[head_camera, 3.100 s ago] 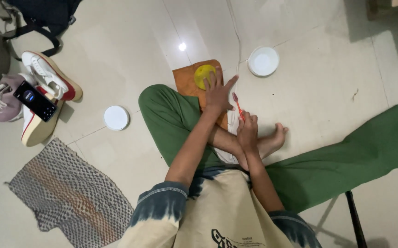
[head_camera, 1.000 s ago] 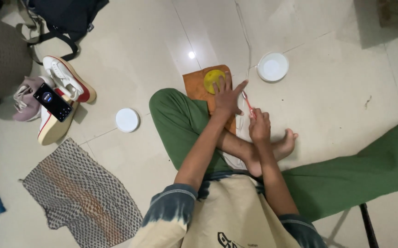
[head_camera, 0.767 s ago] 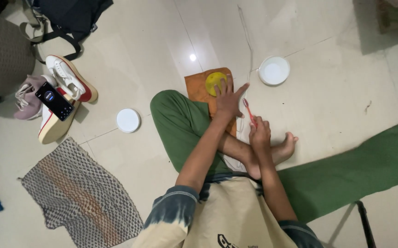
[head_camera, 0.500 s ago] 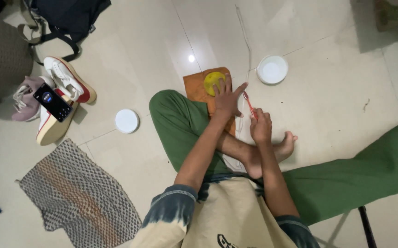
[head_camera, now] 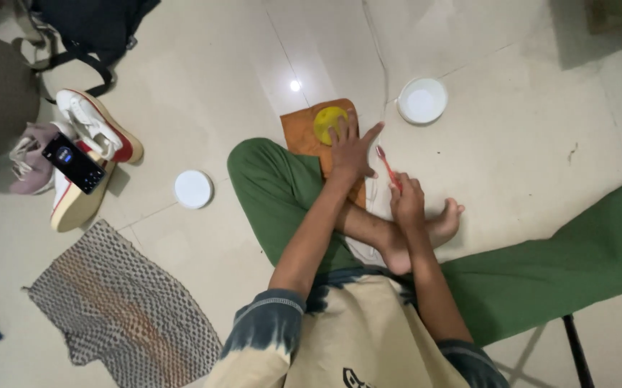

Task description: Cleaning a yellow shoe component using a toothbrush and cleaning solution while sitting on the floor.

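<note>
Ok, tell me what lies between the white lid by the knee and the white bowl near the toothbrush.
In the head view, between lid and bowl: the green-trousered knee, orange cloth, left hand.

Left hand lying on yellow round disc atop orange-brown cloth, frame centre; right hand gripping red toothbrush just right; white round lid sitting upper right.

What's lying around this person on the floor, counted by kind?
White round dishes: 2, one beyond the right hand, one left of the knee
Shoes: 2
Phones: 1
Toothbrushes: 1
Yellow round things: 1, under the left hand
Orange cloths: 1
Patterned mats: 1
Dark bags: 1
Total: 10
</note>
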